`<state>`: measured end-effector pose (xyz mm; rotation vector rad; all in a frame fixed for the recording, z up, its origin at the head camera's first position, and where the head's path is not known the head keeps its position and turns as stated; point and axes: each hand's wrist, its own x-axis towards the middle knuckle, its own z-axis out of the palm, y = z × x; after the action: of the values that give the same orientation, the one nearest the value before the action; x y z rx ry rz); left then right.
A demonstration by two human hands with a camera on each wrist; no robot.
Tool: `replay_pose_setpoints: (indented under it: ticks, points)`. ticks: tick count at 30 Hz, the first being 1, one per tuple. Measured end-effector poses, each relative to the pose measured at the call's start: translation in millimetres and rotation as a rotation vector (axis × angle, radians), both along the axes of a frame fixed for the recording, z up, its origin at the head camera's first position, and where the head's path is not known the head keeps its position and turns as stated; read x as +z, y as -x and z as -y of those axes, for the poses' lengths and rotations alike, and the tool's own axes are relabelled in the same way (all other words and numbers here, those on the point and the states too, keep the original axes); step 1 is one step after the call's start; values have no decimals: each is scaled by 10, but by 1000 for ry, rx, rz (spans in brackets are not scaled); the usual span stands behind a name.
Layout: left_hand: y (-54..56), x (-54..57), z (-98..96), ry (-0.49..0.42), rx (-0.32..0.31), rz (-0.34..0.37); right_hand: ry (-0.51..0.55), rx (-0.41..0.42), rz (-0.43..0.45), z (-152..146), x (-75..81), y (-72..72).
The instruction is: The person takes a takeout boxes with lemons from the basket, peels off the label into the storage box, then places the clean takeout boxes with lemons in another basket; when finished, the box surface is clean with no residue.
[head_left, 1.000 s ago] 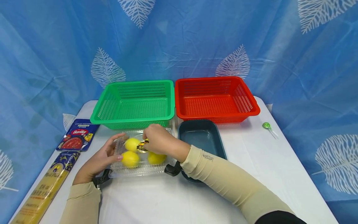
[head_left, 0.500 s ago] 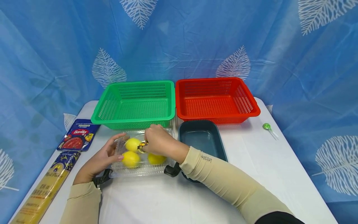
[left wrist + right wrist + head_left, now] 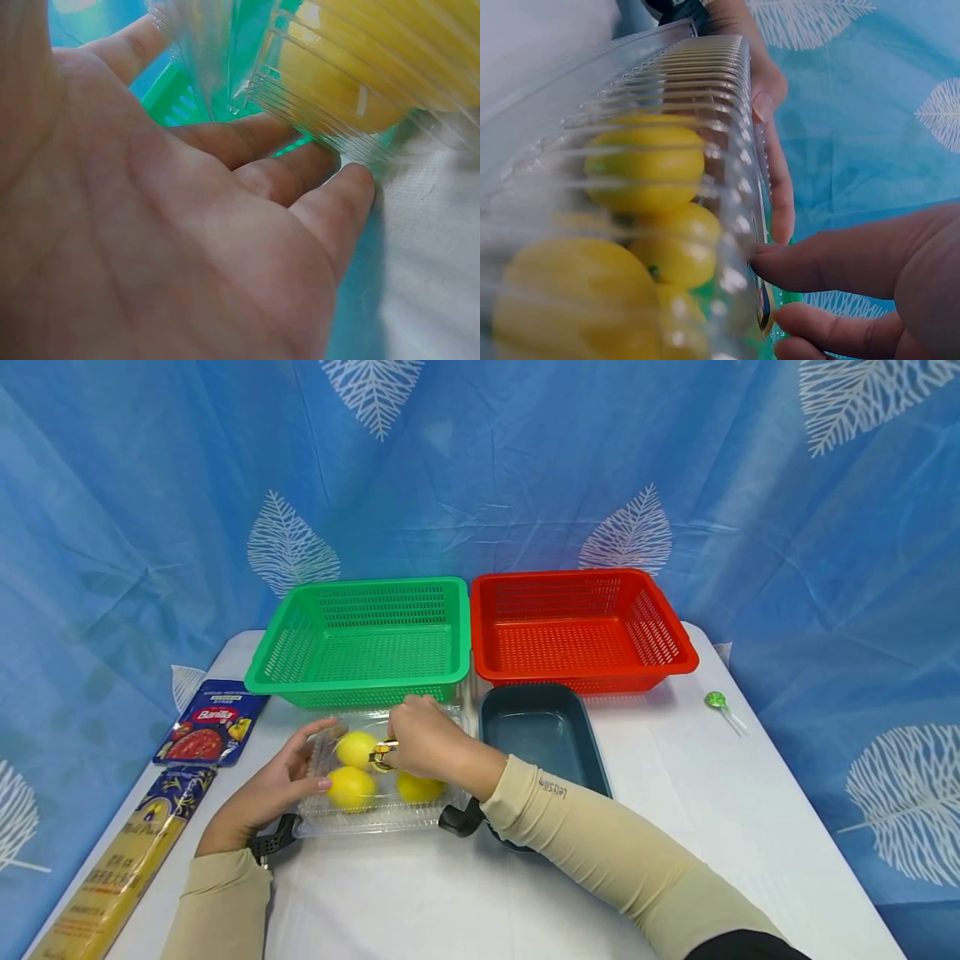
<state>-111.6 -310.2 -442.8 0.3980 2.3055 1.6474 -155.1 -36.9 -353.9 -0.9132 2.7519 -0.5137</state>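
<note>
From the head, the clear box (image 3: 375,821) of lemons (image 3: 351,788) sits on the tabletop (image 3: 405,897), just in front of the green basket (image 3: 356,687) and left of the blue dish (image 3: 536,735). The box looks light and springy in itself, so most of the weight is probably the fruit. Its smooth top would likely dent under hard pressure; the ends seem the safer hold. The left hand (image 3: 272,782) has its grip there, thumb over the top, fingers at the left end. The right hand (image 3: 433,739) reaches over from the right, wrist bent down, fingertips on the label (image 3: 381,755).

From the left wrist, the palm is turned toward the camera and the fingers bend in against the box's ribbed wall, which should resist slipping.

From the right wrist, thumb and forefinger appear to pinch the label's edge against the box. The label looks thin and liable to tear, so a close pinch right at its edge would suit. The other fingers are only partly visible.
</note>
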Motion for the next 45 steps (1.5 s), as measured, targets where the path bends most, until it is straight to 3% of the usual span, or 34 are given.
replay_pose_setpoints:
  ticks: [18, 28, 40, 45]
  points:
    - [5, -10, 0, -3, -16, -17, 157, -43, 24, -5, -41, -80]
    - [0, -11, -2, -7, -27, -20, 246, 0, -8, -64, -24, -119]
    - [1, 3, -5, 5, -20, -23, 359, 113, 77, -309, 117, -247]
    - [-10, 15, -12, 27, -3, -15, 422, 108, 109, -438, 154, -269]
